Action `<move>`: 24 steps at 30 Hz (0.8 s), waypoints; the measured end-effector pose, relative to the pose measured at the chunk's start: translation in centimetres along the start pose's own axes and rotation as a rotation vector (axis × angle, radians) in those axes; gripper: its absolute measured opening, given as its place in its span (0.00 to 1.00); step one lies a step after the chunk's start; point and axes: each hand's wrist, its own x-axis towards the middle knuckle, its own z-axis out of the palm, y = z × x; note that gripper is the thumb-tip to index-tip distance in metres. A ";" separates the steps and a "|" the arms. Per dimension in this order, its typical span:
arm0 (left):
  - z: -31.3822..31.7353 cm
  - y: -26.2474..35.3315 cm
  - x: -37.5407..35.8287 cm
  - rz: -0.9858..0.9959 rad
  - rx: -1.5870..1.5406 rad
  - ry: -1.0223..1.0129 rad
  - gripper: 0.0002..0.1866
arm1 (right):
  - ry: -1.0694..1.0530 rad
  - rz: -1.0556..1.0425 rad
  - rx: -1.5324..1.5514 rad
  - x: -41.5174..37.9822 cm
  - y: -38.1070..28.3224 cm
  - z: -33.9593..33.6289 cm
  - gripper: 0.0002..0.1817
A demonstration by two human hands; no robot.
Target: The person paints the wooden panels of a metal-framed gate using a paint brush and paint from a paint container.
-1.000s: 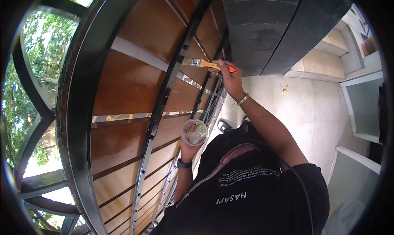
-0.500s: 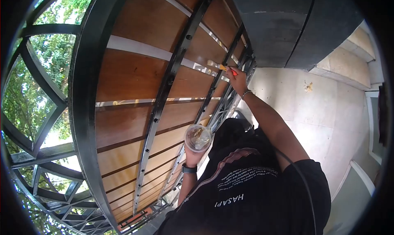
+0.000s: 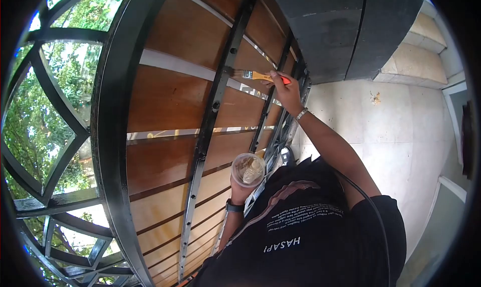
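Pinched in my right hand [image 3: 286, 90] is a paintbrush [image 3: 259, 76] with a yellow and red handle and a metal ferrule. Its bristles point left and meet the brown wooden slat [image 3: 246, 58] beside a black metal bar [image 3: 213, 99]. Lower down, my left hand [image 3: 241, 190] wraps round a clear plastic cup [image 3: 248, 169] with some liquid in the bottom. The cup is close to my shirt, in front of the slats. Upper slats look dark brown and glossy; lower slats [image 3: 158, 205] are paler yellow-brown.
A curved black metal frame with lattice [image 3: 50, 106] stands at the left, with trees behind it. Dark panels [image 3: 320, 31] rise at the upper right. Pale floor tiles [image 3: 386, 121] and steps [image 3: 411, 61] lie to the right. A black cable [image 3: 373, 207] runs over my arm.
My right hand has turned the brush to the left, so its bristles now reach the slat by the black bar. The cup has shifted slightly right in view.
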 end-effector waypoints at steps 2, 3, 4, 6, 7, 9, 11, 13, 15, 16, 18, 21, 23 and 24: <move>-1.0 -0.6 0.3 0.000 -0.017 -0.021 0.43 | 0.038 -0.039 0.000 -0.6 -0.2 0.6 0.20; -1.5 -1.1 0.3 0.004 -0.006 -0.037 0.43 | 0.078 -0.069 0.008 -0.9 -0.1 0.7 0.20; -2.1 -1.6 0.2 0.005 0.006 -0.054 0.42 | 0.082 -0.070 0.003 -0.9 1.2 0.5 0.20; -3.2 -2.7 0.3 0.022 0.022 -0.070 0.42 | 0.152 -0.025 -0.170 -0.8 5.2 -0.5 0.20; -3.6 -2.7 0.6 0.040 0.040 -0.081 0.42 | 0.156 -0.029 -0.172 -1.2 5.8 -0.6 0.20; -4.5 -2.5 0.6 0.026 0.047 -0.083 0.42 | 0.195 0.040 -0.135 -2.4 7.1 -0.8 0.19; -5.6 -2.5 0.5 0.012 0.055 -0.078 0.42 | 0.242 0.031 -0.198 -3.4 9.6 -1.7 0.19; -6.5 -3.1 0.5 0.019 0.029 -0.094 0.42 | 0.293 0.013 -0.263 -4.1 10.8 -2.5 0.19; -7.3 -3.6 0.9 0.049 0.046 -0.114 0.41 | 0.327 0.010 -0.472 -5.0 10.8 -3.0 0.21; -7.6 -3.8 1.1 0.072 0.064 -0.128 0.41 | 0.335 0.004 -0.476 -5.1 11.1 -3.6 0.21; -8.1 -4.1 1.3 0.082 0.093 -0.157 0.41 | 0.357 0.072 -0.713 -4.8 11.8 -4.5 0.21; -8.6 -5.1 1.7 0.094 0.142 -0.185 0.41 | 0.303 -0.014 -0.698 -3.2 10.5 -3.1 0.21; -8.7 -5.3 2.0 0.094 0.159 -0.190 0.41 | 0.313 -0.039 -0.673 -1.9 7.1 -0.2 0.21; -8.4 -4.7 2.3 0.090 0.123 -0.195 0.41 | 0.313 -0.065 -0.644 -1.3 5.4 0.9 0.21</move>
